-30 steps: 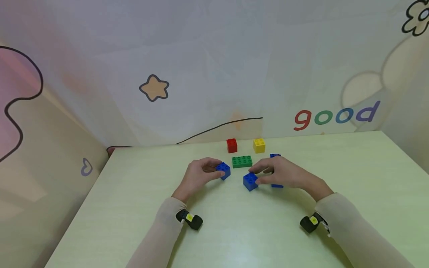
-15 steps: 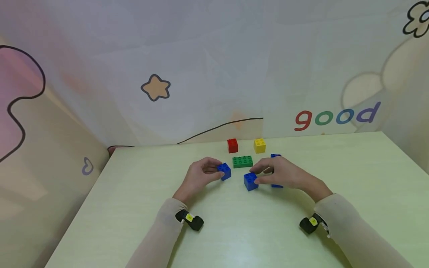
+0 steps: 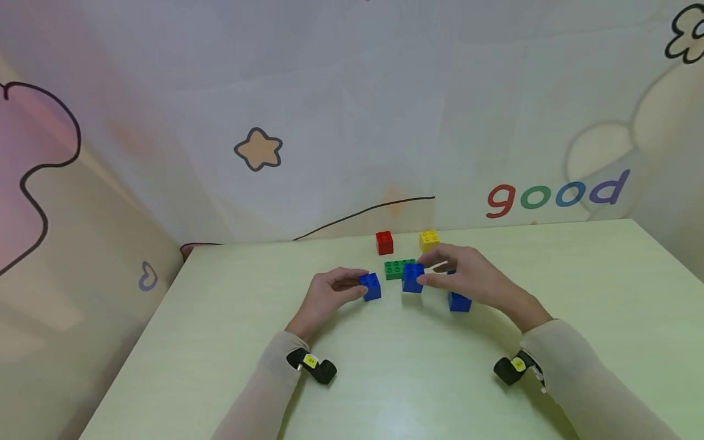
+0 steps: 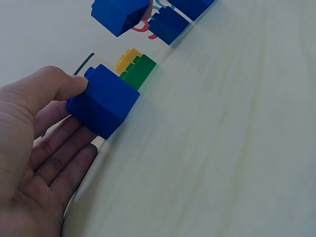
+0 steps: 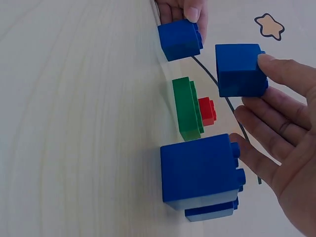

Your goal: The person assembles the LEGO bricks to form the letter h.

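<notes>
While a pale printed backdrop rises behind, a light counter with faint wood grain spreads out below it. Across its near part stretch two beige sleeves, the left sleeve and the right sleeve. From the cuffs come the left hand and the right hand, turned toward each other with a gap between. At each wrist sits a dark camera, the left camera and the right camera.

Among the bricks, the long green brick is biggest; in the head view its right end is hidden behind what the right hand carries. The left grip is clamped, thumb and fingers, on one blue brick, held low; I cannot tell whether it touches the counter. The right grip pinches a second blue brick, raised off the surface. A third blue brick and a fourth blue brick stand near each other below the right hand. Farther back, near the backdrop, stand a red brick and a yellow brick, apart.
</notes>
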{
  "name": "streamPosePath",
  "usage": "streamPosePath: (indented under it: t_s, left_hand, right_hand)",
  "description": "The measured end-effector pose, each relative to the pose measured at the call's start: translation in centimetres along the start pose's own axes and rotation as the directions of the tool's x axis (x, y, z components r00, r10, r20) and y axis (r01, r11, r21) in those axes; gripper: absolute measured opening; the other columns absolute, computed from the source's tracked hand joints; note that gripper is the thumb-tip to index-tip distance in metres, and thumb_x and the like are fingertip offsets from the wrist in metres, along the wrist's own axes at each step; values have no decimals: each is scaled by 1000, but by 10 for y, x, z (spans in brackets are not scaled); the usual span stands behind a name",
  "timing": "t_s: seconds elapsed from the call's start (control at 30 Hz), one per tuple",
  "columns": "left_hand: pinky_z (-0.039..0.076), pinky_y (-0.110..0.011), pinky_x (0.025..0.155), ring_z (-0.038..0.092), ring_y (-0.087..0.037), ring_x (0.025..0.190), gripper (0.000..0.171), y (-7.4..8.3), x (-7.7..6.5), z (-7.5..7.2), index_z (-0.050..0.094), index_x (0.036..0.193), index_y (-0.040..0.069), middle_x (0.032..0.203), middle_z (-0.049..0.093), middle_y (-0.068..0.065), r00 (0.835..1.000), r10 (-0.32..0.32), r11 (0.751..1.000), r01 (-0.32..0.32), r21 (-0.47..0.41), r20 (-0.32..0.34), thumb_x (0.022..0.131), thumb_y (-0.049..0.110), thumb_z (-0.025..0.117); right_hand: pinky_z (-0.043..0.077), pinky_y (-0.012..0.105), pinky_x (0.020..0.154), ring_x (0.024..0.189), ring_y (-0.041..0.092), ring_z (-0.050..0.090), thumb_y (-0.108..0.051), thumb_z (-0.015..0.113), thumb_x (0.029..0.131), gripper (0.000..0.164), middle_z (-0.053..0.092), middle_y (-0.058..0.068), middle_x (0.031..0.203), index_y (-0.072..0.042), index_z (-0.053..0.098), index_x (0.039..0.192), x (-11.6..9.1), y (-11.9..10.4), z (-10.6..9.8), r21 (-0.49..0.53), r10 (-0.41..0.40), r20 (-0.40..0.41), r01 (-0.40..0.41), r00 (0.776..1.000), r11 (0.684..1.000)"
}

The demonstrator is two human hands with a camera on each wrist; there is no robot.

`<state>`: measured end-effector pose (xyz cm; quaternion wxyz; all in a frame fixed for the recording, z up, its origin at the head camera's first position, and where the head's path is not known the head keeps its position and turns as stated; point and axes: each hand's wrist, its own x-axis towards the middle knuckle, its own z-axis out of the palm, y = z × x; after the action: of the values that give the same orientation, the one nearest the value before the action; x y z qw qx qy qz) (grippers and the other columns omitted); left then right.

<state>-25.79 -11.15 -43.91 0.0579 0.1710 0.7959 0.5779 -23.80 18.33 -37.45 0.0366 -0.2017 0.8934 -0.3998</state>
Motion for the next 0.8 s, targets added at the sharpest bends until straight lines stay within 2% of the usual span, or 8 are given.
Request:
streamPosePath:
  t_s: [0.13, 0.33, 0.53, 0.8]
  left_hand:
    - [50, -30, 86, 62, -14, 98, 34, -2, -1, 2, 66, 116, 25, 110, 65, 5, 1000, 15, 1000, -15, -14, 8, 82, 31, 72]
    - [51, -30, 85, 63, -15, 97, 41, -2, -1, 3, 64, 118, 16, 108, 65, 4, 1000, 16, 999, -16, -48, 0, 81, 29, 73]
    - [51, -30, 84, 63, -15, 96, 34, -1, -2, 2, 65, 111, 21, 106, 66, 4, 1000, 11, 997, -12, -77, -17, 80, 30, 74]
    - [51, -30, 85, 64, -16, 96, 35, 0, -1, -2, 66, 111, 18, 105, 67, 1, 999, 37, 996, -38, -85, -12, 80, 31, 74]
  right_hand:
    - [52, 40, 82, 102, 22, 61, -49, 67, 81, 42, 61, -3, 112, -23, 60, 114, 2, -4, 2, 21, -1, -35, 2, 999, 1000]
    - [52, 38, 82, 102, 20, 61, -47, 67, 83, 43, 61, -2, 112, -22, 60, 116, 11, -11, 9, 49, -63, -86, 67, 994, 997]
    - [52, 34, 83, 101, 13, 60, -45, 66, 84, 39, 62, -8, 110, -24, 61, 116, 23, -22, 16, 56, -127, -122, 135, 984, 989]
    - [50, 33, 86, 99, 9, 60, -42, 66, 85, 39, 63, -9, 108, -21, 62, 116, 38, -36, 23, 84, -192, -171, 208, 966, 974]
